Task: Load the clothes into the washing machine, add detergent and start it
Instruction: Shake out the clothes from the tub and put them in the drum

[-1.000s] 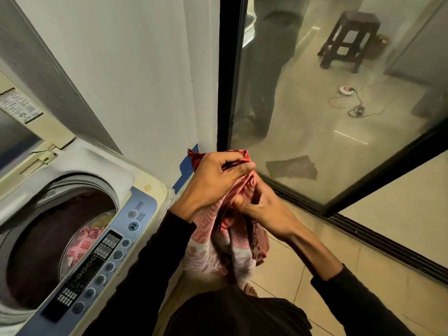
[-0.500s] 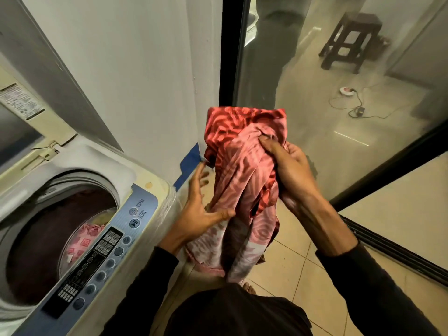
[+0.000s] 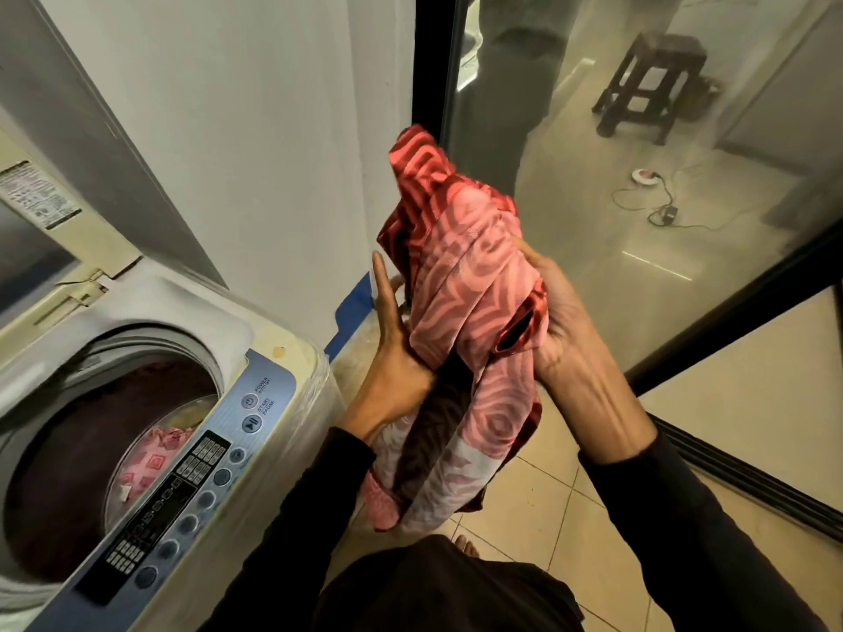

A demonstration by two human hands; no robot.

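Both hands, the left hand (image 3: 392, 353) pressing flat and the right hand (image 3: 559, 317) curled, hold the red patterned cloth (image 3: 470, 303) between them; better gather its hanging end before swinging it left into the open drum (image 3: 91, 449).

Long black sleeves (image 3: 711, 531) to the wrists, bare hands, dark garment (image 3: 438, 590) below

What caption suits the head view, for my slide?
Both hands hold a red patterned garment beside the open washing machine.
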